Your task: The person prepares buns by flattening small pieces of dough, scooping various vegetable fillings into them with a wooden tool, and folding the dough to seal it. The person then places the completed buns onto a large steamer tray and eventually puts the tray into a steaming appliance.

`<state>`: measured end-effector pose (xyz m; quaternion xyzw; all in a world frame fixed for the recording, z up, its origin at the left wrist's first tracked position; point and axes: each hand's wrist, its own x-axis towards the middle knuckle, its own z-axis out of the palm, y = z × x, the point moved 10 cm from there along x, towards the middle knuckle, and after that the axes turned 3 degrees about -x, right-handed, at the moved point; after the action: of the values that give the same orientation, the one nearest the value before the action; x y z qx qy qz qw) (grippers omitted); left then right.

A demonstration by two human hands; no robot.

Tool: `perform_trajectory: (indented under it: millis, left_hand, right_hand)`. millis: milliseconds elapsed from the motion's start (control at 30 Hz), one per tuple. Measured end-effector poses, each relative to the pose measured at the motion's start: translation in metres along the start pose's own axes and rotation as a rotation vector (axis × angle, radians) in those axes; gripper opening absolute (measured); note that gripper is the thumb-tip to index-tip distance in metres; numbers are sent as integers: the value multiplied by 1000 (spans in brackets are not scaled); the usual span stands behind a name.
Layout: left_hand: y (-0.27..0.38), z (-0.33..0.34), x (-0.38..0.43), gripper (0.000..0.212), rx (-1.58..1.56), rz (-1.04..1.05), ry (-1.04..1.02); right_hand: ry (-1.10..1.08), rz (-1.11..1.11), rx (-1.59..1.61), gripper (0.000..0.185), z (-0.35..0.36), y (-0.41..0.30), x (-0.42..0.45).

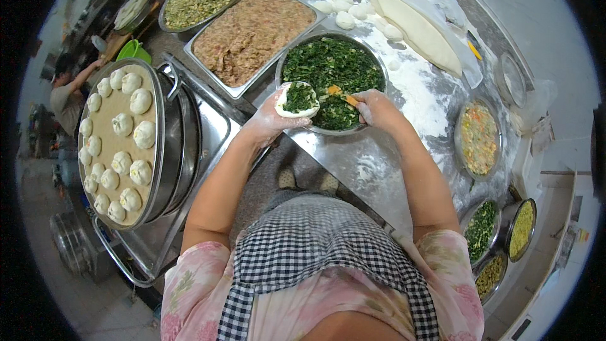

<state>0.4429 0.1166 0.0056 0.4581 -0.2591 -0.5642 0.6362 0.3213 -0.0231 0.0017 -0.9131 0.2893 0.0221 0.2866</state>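
In my floury left hand [271, 122] rests a round dough wrapper [289, 112], cupped and heaped with chopped green filling [300, 97]. My right hand [377, 110] grips an orange-tan spatula [351, 100], its blade partly buried in the greens. Beneath both hands stands a wide steel bowl [386, 68] of chopped leafy greens [334, 59]; the wrapper overlaps its near left rim. To the left, a round steamer tray [106, 144] carries several pleated buns [122, 124], spaced apart on a tan liner.
Beyond the bowl are a rectangular pan [189, 47] of minced meat and an oval basin [163, 16] of green-yellow filling. Dough balls [344, 20] and a long dough piece [416, 31] lie on the floured table [421, 99]. Several filling bowls [457, 139] line the right. Another person [66, 94] is far left.
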Motion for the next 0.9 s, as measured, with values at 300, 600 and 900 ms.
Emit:
perform_trajectory:
  millis: [300,600,900]
  left_hand:
    - [-1,0,25,66,-3,-13,-109]
    - [18,39,44,52,33,-87,-279]
    - [16,-16,42,54,0,-62,-118]
  right_hand:
    - [-33,67,572,37,-16,-6,-47]
    - [272,-195,-292,51,-35,-64,-73]
    - [365,-325,-170,40,-71,-59,-55]
